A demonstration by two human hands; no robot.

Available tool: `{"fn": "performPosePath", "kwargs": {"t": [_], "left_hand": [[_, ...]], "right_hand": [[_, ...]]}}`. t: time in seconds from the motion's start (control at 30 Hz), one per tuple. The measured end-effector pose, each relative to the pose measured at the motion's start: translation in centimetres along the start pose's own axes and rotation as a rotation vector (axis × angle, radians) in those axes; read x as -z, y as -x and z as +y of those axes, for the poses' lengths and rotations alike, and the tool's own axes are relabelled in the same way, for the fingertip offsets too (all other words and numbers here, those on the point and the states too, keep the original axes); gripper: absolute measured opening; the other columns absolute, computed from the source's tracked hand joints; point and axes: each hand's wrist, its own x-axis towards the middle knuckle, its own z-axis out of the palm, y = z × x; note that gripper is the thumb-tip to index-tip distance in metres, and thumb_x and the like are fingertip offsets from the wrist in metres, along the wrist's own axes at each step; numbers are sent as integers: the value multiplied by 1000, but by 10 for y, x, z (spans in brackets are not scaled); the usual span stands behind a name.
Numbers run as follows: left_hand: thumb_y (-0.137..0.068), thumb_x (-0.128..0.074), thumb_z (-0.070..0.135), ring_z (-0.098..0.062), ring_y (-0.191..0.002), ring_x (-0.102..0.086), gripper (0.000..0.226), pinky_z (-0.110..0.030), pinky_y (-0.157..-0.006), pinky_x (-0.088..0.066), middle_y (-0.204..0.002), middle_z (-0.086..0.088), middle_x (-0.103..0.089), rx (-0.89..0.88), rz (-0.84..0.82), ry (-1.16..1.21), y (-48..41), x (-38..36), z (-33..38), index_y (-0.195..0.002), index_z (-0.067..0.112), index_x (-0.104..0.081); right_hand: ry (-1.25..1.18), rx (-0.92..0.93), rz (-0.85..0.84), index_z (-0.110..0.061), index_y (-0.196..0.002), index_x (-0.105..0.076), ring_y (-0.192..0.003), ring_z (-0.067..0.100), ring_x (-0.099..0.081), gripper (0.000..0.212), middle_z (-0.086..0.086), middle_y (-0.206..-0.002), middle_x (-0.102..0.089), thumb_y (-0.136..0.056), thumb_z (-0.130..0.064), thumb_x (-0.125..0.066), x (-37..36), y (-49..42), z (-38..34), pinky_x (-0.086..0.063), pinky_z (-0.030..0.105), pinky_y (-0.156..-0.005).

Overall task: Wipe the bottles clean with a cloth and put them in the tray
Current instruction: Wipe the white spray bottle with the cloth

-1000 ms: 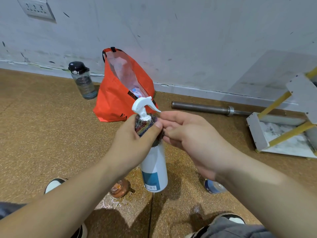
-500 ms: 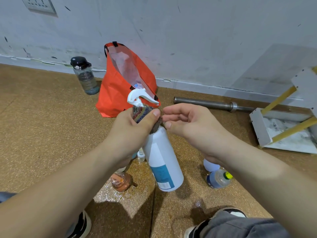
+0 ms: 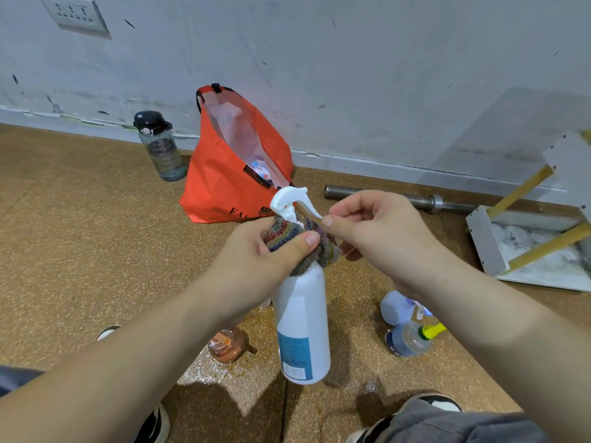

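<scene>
change: right hand [image 3: 377, 233] shifts up — now pinches the trigger [image 3: 307, 208] | left hand [image 3: 256, 262] grips cloth [image 3: 295, 236] round spray bottle [image 3: 302, 321] neck | wiping looks unfinished — top being cleaned

Bag [image 3: 224, 187] stands against wall [image 3: 351, 75], right of water bottle [image 3: 161, 148].

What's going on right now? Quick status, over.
Left hand grips striped knitted cloth round neck of white spray bottle. Right hand pinches its trigger lever. Nothing blocking the wipe.

Bright, sharp, wide-angle edge distortion
</scene>
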Motion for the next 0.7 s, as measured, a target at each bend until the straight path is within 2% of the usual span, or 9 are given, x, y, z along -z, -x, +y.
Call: {"fn": "performPosePath", "kwargs": {"t": [0.07, 0.13, 0.2, 0.3, 0.43, 0.5, 0.6, 0.7], "left_hand": [[-99, -66, 16, -34, -107, -73, 19, -51, -96, -58, -106, -11, -80, -5, -8, -8, 0, 1, -1, -113, 7, -74], [-100, -65, 18, -30, -104, -75, 19, -50, -96, -57, -107, -10, -79, -20, -28, -21, 0, 1, -1, -114, 9, -73], [-100, -63, 19, -24, -100, -74, 20, -47, -94, -58, -108, -10, -79, -34, -59, -18, 1, 2, 0, -114, 10, -73], [-99, -62, 19, -22, -101, -73, 23, -40, -93, -60, -110, -10, -78, -40, -113, 8, 1, 3, 1, -117, 8, -71], [-95, -66, 17, -15, -91, -73, 20, -29, -77, -59, -100, -5, -79, -41, -152, -12, 4, 5, 2, -112, 7, -71], [-94, -72, 16, -13, -86, -74, 16, -27, -73, -58, -96, -3, -80, -58, -97, -81, 4, 3, 3, -108, 10, -72], [-90, -78, 19, -6, -78, -72, 11, -22, -67, -57, -86, 7, -78, -135, 85, -244, 3, 0, -2, -99, 19, -72], [-90, -77, 21, 2, -61, -57, 8, -14, -55, -44, -70, 15, -68, -184, 196, -349, 1, -1, -9, -91, 22, -69]], "right_hand": [[54, 25, -16, -18, -95, -75, -62, 12, -62, 2, 8, -78, -70, -93, -18, -75, 2, -2, 1, -50, 26, -57], [104, 41, -107, -22, -102, -75, -67, 13, -61, 7, 15, -92, -73, -97, -22, -71, 4, -3, 2, -50, 27, -57], [151, 90, -181, -22, -97, -76, -67, 15, -58, 10, 20, -95, -71, -99, -26, -67, 6, -3, 1, -50, 32, -58], [215, 172, -210, -21, -92, -73, -65, 12, -54, 14, 15, -84, -69, -99, -32, -67, 11, -4, 0, -48, 33, -61], [389, 291, -251, -17, -86, -64, -56, 4, -44, 23, -4, -67, -55, -100, -35, -63, 12, -5, 1, -37, 17, -53], [475, 390, -218, -19, -80, -59, -56, 6, -45, 27, -7, -63, -52, -102, -34, -59, 9, -2, 2, -35, 18, -53], [573, 566, -136, -15, -77, -58, -64, 8, -48, 32, -6, -65, -50, -101, -36, -60, 1, 2, 1, -33, 21, -56], [634, 658, -53, -18, -74, -53, -65, 12, -47, 37, -8, -66, -46, -97, -46, -56, -8, 4, 1, -41, 36, -56]]}}
